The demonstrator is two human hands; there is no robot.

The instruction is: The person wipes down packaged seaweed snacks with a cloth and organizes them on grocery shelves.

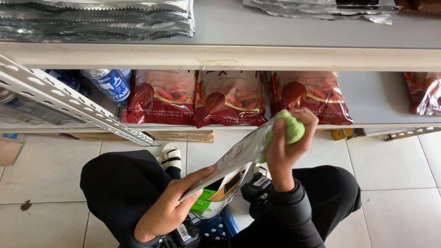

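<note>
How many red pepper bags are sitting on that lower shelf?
4 show. Three red bags stand side by side mid-shelf: one beside the blue canister, one in the middle, one behind the green cloth. A fourth is cut off at the right edge; more may be hidden.

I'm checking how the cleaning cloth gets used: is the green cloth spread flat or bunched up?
Bunched up: the green cloth is balled in the right hand, pressed against the pouch.
</note>
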